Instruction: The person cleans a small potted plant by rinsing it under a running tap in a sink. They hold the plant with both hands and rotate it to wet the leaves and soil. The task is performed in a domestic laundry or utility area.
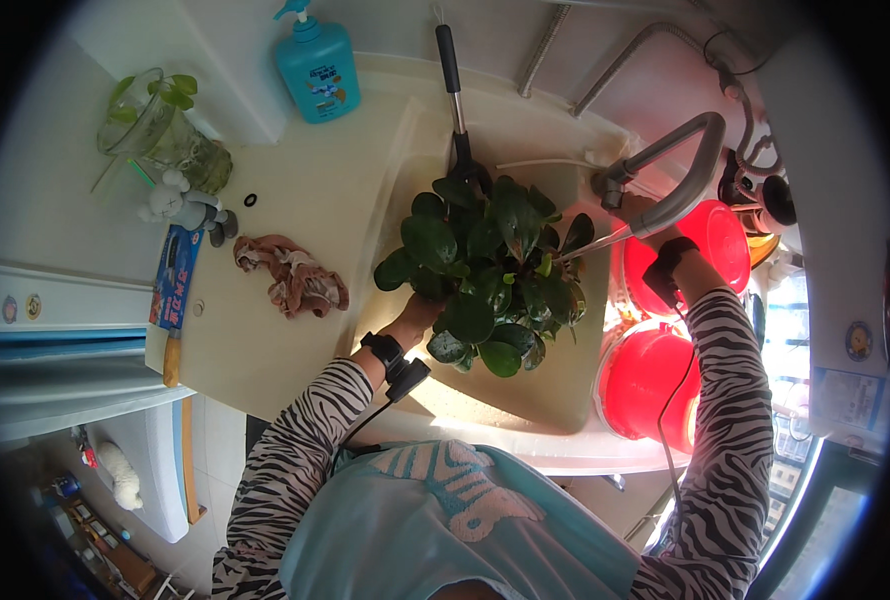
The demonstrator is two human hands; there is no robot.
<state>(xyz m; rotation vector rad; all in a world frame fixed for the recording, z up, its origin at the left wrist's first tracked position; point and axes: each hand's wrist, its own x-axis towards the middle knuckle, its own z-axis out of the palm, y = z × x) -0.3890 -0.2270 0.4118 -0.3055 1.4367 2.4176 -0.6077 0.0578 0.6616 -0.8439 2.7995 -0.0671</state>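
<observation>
A leafy green plant [490, 277] with broad, wet, glossy leaves fills the middle of the sink [557, 397]. From the left, my left hand [413, 319] grips the plant low down, its fingers hidden under the leaves. Whether there is a pot beneath cannot be seen. Water runs from the grey faucet [677, 176] onto the leaves at the plant's right side. My right hand [638, 210] is at the faucet's base, closed around it, partly covered by the spout. Both wrists carry black straps with cabled devices.
A black-handled utensil [449, 60] leans behind the plant. Left on the counter [302, 172] are a crumpled cloth [291, 274], a knife box [175, 277], a figurine [186, 206], a glass vase with a cutting [182, 142] and a blue pump bottle [319, 71]. Red basins [651, 379] stand right of the sink.
</observation>
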